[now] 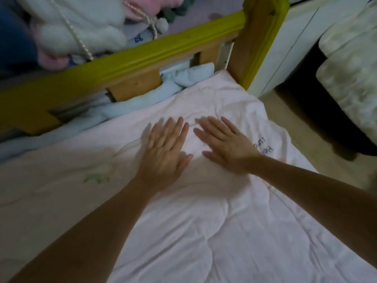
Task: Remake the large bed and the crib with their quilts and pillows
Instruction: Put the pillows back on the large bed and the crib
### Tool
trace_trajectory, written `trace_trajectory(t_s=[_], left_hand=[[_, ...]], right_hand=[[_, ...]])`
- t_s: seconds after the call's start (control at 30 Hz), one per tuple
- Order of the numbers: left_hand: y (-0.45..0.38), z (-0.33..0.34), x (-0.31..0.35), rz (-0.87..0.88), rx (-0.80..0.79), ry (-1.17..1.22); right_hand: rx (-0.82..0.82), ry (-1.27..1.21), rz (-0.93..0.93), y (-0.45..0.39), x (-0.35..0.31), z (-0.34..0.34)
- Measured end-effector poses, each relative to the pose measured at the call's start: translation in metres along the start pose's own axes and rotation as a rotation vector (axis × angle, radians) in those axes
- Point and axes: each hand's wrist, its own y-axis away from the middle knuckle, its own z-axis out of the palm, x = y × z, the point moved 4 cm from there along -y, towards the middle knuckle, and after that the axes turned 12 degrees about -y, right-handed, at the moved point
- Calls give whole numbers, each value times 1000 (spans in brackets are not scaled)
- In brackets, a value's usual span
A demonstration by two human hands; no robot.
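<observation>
Both hands, left hand point(165, 152) & right hand point(226, 146), flat (fingers straight) on quilt point(204, 231).

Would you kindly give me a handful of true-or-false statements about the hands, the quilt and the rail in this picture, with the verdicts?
1. Both hands lie flat on the pale pink quilt. True: the left hand and right hand rest side by side, fingers straight.
2. The right hand grips the yellow-green rail. False: it rests on the quilt, apart from the rail.
3. Light blue bedding is bunched between the quilt and the rail. True.
4. The quilt is plain, with no print. False: dark lettering shows beside the right wrist.
5. The left hand holds a pillow. False: it holds nothing.
</observation>
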Motion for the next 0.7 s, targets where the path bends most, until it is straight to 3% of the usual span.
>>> trace_trajectory(t_s=[0.03,0.07,0.17,0.2,0.27,0.37,0.43,0.53,0.7], left_hand=[[-15,9,1,16,-26,-29],[-28,18,-1,11,-64,-69],[-73,26,-15,-178,-126,-105],[-89,21,-11,-213,-132,-119],[-111,5,14,-125,-82,-132],[-133,-8,65,78,-47,-100],[-148,-8,87,31,-124,-70],[-165,-2,99,-64,-182,-93],[-184,-4,100,-206,-302,-85]], right_hand=[[-33,14,17,-2,20,2],[-25,5,147,-5,46,3],[141,-261,825,-1,120,-9],[194,-355,950,8,133,-11],[233,-429,986,28,132,-14],[252,-313,987,67,113,-17],[315,-225,920,84,110,-19],[333,-282,800,82,122,-19],[459,-508,848,85,133,0]])
